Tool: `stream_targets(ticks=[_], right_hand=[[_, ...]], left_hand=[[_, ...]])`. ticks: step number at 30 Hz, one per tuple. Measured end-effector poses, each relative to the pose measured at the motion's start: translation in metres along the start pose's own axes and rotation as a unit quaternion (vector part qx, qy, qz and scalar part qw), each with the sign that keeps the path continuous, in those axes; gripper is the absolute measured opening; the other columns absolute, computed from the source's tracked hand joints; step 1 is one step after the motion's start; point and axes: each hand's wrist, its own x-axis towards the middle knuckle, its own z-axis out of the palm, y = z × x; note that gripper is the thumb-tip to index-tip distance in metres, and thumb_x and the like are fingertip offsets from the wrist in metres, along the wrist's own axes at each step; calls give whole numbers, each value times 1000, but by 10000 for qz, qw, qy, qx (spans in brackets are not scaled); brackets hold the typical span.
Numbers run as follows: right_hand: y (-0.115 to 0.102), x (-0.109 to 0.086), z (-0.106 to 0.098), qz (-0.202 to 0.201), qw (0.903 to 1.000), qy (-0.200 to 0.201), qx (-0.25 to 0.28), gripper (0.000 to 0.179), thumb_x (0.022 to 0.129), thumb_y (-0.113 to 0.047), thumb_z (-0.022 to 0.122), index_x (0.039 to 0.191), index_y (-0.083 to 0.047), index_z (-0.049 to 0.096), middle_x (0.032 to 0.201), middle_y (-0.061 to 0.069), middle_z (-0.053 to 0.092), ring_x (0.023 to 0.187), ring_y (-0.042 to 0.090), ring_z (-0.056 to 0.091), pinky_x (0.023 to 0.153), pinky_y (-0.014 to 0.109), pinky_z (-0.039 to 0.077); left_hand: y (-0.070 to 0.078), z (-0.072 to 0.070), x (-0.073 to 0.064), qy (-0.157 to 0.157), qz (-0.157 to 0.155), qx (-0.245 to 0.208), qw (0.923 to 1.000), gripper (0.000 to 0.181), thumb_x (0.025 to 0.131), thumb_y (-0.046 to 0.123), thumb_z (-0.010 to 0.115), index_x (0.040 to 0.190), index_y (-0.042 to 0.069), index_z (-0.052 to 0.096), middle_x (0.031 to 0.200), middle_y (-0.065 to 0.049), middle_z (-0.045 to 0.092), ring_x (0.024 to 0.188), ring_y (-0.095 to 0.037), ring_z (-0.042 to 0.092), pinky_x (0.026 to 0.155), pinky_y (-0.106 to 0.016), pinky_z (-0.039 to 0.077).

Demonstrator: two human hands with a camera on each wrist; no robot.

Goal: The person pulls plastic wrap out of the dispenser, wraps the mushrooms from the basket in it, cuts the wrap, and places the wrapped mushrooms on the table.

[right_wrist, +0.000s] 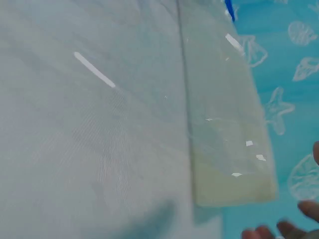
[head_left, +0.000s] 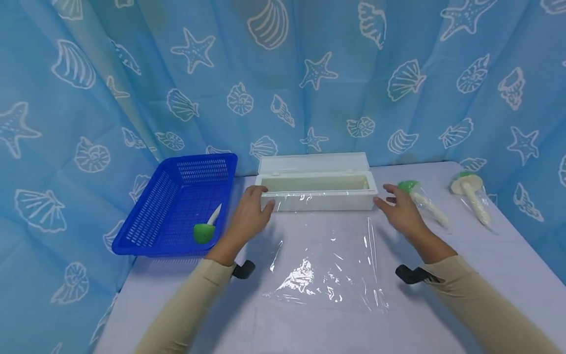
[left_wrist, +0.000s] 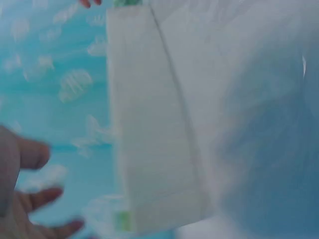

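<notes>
A long white cling film box [head_left: 325, 202] with its lid [head_left: 314, 162] raised stands at the back of the table. From it a sheet of clear cling film [head_left: 318, 275] runs over the front edge and lies on the table toward me, wrinkled and shiny. My left hand [head_left: 249, 216] is at the box's left end, fingers and thumb relaxed and parted. At the right end is my right hand [head_left: 400, 211], its fingers loosely bent close to the corner. Both wrist views show spread fingers beside the box [left_wrist: 154, 119], with nothing held.
A blue plastic basket [head_left: 148, 206] stands at the left, with a green-capped mushroom-shaped item [head_left: 204, 233] in it. Two similar items, one wrapped [head_left: 429, 209] and another wrapped [head_left: 476, 201], lie at the right. A blue shell-patterned curtain [head_left: 336, 98] hangs behind the table.
</notes>
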Motion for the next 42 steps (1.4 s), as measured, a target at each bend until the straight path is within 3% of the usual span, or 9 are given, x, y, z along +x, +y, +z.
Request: stream_targets(ticks=[2,5,8,11,23,27,33,36,42], right_hand=[[0,18,8,248,9987,-7,438,76,102,-44,45,153,2,13,154,29,19,136,49,27,103,61,32],[4,33,22,414,9948,-313,880,75,103,-46,39,154,0,8,156,27,14,139,47,21,107,59,28],[10,41,30,410,9943,-423,890,69,104,-45,34,155,-4,13,157,24,18,141,45,18,108,62,23],[13,52,32,230,9969,-309,681,66,104,-45,31,155,-7,15,157,22,20,142,44,16,108,64,19],[19,83,25,-210,9985,-379,335,71,105,-47,29,155,-1,5,157,26,11,143,44,6,111,62,12],[22,88,22,-151,9995,-139,229,68,105,-47,28,156,-8,6,158,23,15,143,43,12,111,60,15],[21,107,23,-313,9886,578,1356,55,105,-42,37,151,-13,36,155,15,28,135,36,36,105,52,35],[20,112,24,-604,9867,564,1396,53,105,-38,38,150,-10,37,154,20,28,137,39,30,107,56,30],[26,117,27,-788,9884,476,1207,47,107,-27,36,147,-3,39,153,23,28,142,41,19,112,57,17]], left_hand=[[-14,12,12,112,-929,-858,9919,55,100,32,51,143,0,38,144,-24,40,132,-39,39,106,-53,33],[-31,26,21,189,-2000,-1942,9602,68,101,41,45,152,2,22,152,-23,30,139,-39,30,110,-52,26],[-38,35,24,263,-2382,-2574,9361,73,101,44,44,154,2,16,156,-20,24,141,-37,24,113,-49,22],[-40,40,29,469,-2302,-2804,9307,74,101,43,45,154,1,16,157,-19,22,142,-36,22,114,-47,20],[-38,52,46,764,-2145,-2227,9479,74,101,48,42,153,2,17,154,-23,27,141,-40,24,112,-54,21],[-35,45,47,961,-2029,-2061,9524,69,102,40,45,152,1,20,154,-23,27,141,-38,24,113,-50,21],[-4,-6,40,909,-1109,-1675,9754,63,98,25,56,148,-1,28,147,-22,38,134,-37,39,106,-50,35],[5,-40,39,662,-1000,-1528,9809,64,98,27,56,150,3,27,140,-20,48,124,-36,50,97,-49,44],[-30,-95,48,167,-1491,-1108,9825,65,100,35,53,153,10,23,122,-17,62,108,-31,61,91,-49,48]])
